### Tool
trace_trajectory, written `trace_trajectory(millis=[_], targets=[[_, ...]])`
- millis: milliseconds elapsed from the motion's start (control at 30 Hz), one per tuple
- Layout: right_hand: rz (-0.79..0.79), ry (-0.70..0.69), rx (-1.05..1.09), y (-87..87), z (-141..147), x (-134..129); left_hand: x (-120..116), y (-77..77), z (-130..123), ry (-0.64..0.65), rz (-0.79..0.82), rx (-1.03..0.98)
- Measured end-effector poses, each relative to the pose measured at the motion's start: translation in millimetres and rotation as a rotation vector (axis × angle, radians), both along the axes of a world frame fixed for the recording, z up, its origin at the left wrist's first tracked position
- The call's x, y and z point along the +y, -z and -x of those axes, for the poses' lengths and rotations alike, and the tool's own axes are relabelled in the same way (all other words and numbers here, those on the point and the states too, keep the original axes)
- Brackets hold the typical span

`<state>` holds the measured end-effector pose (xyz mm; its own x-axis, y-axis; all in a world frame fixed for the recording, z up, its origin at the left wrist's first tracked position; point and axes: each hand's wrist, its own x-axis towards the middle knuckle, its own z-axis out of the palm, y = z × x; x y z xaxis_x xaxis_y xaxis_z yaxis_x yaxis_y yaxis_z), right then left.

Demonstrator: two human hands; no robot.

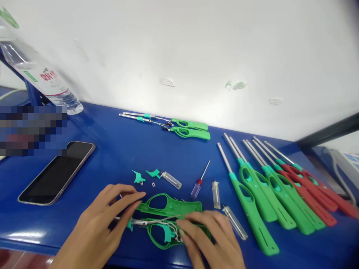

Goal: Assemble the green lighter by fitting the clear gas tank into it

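An opened gas lighter lies in front of me, its lower green handle half (157,239) holding a teal trigger (167,233) and pale wires. My left hand (109,220) closes around its metal tube (139,222), beside the teal collar (130,225). The thumb and index tips come close to the other green handle half (182,206), lying just above. My right hand (213,235) has bent fingers gripping the lower half near the wires; it covers that half's right end. Past the upper half lie two loose teal triggers (137,177) and a clear fuel tank (171,180).
A screwdriver (196,188) and two more clear tanks (215,194) lie right of centre. Several assembled green lighters (255,216) and red lighters (316,190) line the right side. Two partly assembled lighters (190,132) lie by the wall. Left are a phone (57,173) and water bottle (47,78).
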<state>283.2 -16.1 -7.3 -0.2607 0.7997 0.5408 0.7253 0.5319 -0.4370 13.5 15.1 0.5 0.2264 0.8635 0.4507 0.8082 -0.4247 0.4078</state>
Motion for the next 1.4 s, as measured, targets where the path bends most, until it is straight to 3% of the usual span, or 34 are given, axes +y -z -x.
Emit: trace_trajectory(millis=[133, 300, 433, 533, 800, 1067, 1400], targets=[[0.015, -0.105, -0.193, -5.1, -13, 20, 9, -0.5, 3, -0.014, 0.019, 0.015], [0.133, -0.102, -0.243, -14.7, -3, 34, 26, 5.6, 17, -0.068, 0.083, 0.079], [0.143, -0.090, -0.201, -20.1, 13, 37, 43, 16.9, 26, -0.068, 0.128, 0.111], [0.148, -0.034, -0.103, -20.6, 19, 37, 49, 17.2, 28, -0.072, 0.143, 0.106], [0.123, -0.092, -0.162, -16.0, 9, 40, 41, -0.3, 29, -0.091, 0.137, 0.061], [0.123, -0.078, -0.093, -16.0, 19, 41, 42, 1.8, 42, -0.149, 0.028, 0.052], [0.143, 0.034, -0.146, -5.6, 9, 46, 40, 13.5, 42, -0.169, 0.105, 0.113]])
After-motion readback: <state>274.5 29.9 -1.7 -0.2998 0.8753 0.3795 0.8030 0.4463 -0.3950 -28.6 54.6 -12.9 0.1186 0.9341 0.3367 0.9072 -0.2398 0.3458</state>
